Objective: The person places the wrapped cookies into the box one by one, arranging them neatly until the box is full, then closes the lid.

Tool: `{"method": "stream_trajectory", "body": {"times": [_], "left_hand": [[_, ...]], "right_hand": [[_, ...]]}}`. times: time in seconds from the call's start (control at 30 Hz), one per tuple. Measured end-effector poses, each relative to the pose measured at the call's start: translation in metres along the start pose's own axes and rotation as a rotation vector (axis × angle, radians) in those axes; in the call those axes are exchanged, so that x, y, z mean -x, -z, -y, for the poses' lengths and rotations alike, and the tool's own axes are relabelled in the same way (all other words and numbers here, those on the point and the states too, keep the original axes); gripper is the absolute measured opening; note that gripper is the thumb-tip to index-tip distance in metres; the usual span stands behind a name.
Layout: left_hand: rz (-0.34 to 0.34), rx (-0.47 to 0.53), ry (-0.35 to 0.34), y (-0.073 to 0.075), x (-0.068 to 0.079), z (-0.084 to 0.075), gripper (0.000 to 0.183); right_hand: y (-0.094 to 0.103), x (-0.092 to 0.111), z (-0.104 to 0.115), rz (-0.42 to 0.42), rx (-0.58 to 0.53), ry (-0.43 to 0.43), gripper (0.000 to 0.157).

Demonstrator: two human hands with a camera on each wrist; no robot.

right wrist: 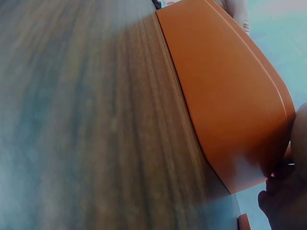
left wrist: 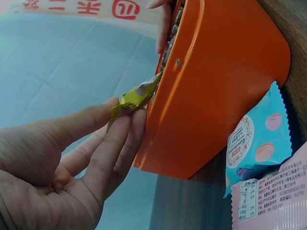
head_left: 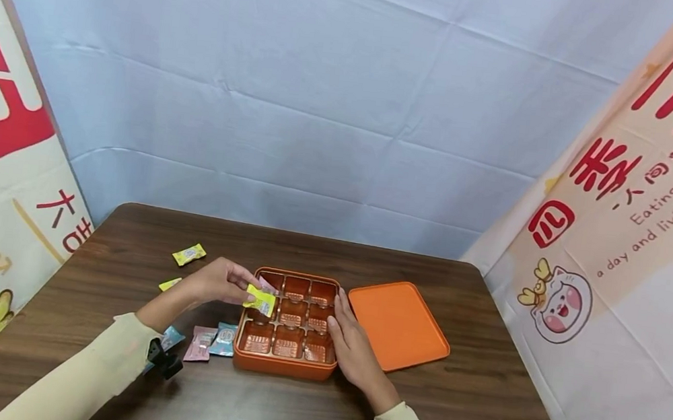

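Note:
My left hand pinches a yellow wrapped candy between thumb and fingertips, above the left column of an orange box with a nine-compartment insert. In the left wrist view the candy is at the box's rim, partly covered by the fingers. A pink wrapped candy lies in the back left compartment. My right hand rests along the box's right side, fingers extended against the wall; only part of it shows in the right wrist view.
An orange lid lies right of the box. Left of the box are a blue packet, a pink packet and another blue one partly behind the sleeve. Yellow candies lie farther back on the wooden table.

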State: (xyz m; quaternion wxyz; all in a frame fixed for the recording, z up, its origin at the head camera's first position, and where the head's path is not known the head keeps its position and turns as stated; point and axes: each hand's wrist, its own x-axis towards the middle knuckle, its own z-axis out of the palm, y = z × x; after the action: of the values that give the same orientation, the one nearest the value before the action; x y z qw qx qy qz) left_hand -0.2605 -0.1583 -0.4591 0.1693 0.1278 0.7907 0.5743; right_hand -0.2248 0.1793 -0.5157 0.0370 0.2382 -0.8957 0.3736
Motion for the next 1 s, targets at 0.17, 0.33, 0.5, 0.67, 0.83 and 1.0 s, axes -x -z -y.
{"method": "stream_trajectory", "body": {"times": [0.17, 0.33, 0.5, 0.67, 0.83, 1.0], "left_hand": [[0.004, -0.024, -0.026, 0.003, -0.003, -0.001, 0.028], [0.006, -0.052, -0.044, 0.005, -0.006, -0.002, 0.028], [0.023, -0.057, -0.06, 0.008, -0.01, -0.001, 0.029], [0.046, -0.022, -0.037, 0.01, -0.01, -0.001, 0.032], [0.066, 0.004, -0.014, 0.015, -0.01, -0.001, 0.034], [0.073, 0.024, -0.034, 0.019, -0.011, 0.003, 0.033]], "right_hand": [[-0.001, -0.003, -0.001, -0.007, -0.003, -0.004, 0.056], [-0.002, -0.006, 0.001, -0.006, 0.006, -0.015, 0.056], [-0.002, -0.009, 0.002, -0.008, 0.01, -0.032, 0.056], [-0.002, -0.01, 0.003, -0.011, 0.015, -0.036, 0.056], [-0.003, -0.011, 0.004, -0.017, 0.015, -0.025, 0.056], [-0.004, -0.013, 0.003, -0.017, 0.01, -0.046, 0.056]]}}
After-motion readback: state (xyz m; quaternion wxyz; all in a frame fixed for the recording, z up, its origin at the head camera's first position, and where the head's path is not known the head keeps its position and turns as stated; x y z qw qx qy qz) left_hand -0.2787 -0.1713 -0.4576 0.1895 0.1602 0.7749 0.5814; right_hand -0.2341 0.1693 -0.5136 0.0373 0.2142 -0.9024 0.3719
